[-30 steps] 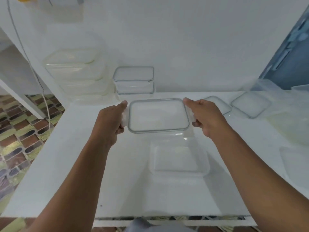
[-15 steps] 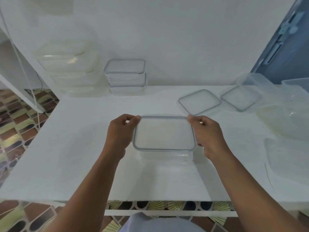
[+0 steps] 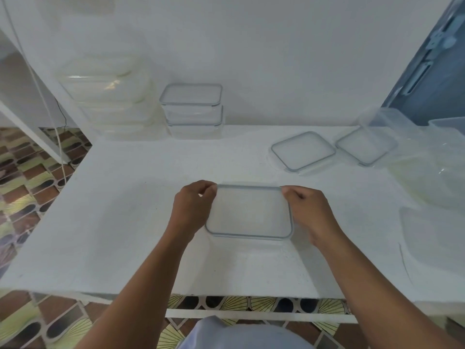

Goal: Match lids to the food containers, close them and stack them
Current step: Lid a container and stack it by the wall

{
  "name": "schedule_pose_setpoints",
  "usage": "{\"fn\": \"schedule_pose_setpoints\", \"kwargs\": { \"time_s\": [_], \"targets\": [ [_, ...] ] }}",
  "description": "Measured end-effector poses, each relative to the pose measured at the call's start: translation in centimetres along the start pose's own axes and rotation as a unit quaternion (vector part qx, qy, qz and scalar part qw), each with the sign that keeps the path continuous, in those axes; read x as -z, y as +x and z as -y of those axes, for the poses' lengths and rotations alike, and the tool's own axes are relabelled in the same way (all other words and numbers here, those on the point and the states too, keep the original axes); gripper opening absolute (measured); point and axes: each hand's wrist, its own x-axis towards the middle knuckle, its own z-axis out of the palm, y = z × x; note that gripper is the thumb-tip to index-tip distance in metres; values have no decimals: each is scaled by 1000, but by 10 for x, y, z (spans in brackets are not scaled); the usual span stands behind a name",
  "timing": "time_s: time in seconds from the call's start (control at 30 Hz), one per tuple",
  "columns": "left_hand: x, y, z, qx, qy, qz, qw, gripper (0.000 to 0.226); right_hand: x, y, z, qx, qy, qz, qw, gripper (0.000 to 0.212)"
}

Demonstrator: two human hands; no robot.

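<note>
On the table (image 3: pixel 120 217), hands (image 3: pixel 192 210) (image 3: pixel 312 215) pinch the lid (image 3: pixel 251 210) atop its container (image 3: pixel 251 242).

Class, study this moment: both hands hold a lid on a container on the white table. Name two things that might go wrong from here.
1. The left hand and right hand grip only the far corners of the lid, so its near edge may end up unsealed on the container.
2. Unlatched, it might pop off when lifted onto the closed stack.

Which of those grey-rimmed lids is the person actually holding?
The front-centre lid, gripped at its far corners by left hand and right hand. Two loose lids lie untouched at right rear; another tops the wall stack.
</note>
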Motion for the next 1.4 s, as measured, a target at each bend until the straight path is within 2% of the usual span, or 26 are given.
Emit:
{"fn": "schedule_pose_setpoints", "kwargs": {
  "time_s": [0.13,0.2,0.3,0.43,0.5,0.6,0.63,0.7,0.77,0.87,0.9,0.97,1.13,1.3,1.4],
  "targets": [
    [-6,2,-1,-1,0,-2,1000,21,-7,-4,-2,18,-14,-24,999,23],
    [-10,0,2,-17,14,-5,1000,24,-16,-8,-4,45,-68,-48,996,25],
    [-13,-5,8,18,-81,7,997,22,-22,-9,-6,58,-97,-66,991,30],
    [-7,-3,7,48,-126,30,990,20,-12,-2,-3,45,-94,-18,994,29],
    [-3,1,5,28,-64,23,997,23,-2,3,1,52,-99,-8,994,32],
    [11,0,2,-91,96,-17,991,58,14,3,11,152,-140,-52,977,51],
    [17,-3,-1,-146,121,-10,982,68,19,1,15,208,-164,-44,963,58],
    [25,-9,-7,-251,180,48,950,82,23,-6,24,310,-232,26,922,69],
    [27,-15,-11,-322,279,137,894,96,21,-12,30,372,-330,132,858,83],
    [22,-17,-7,-362,424,258,789,112,16,-15,29,377,-453,273,761,104],
    [20,-16,-3,-359,455,277,766,116,15,-14,26,364,-485,301,736,110],
    [19,-15,1,-356,491,286,742,123,14,-14,21,352,-528,320,704,120],
    [19,-11,2,-364,524,294,712,132,15,-12,23,351,-554,334,677,130],
    [19,-7,1,-362,529,311,701,133,16,-12,26,349,-554,346,672,130],
    [19,-7,3,-370,516,303,711,129,16,-9,24,356,-541,350,676,122]
  ]
}}
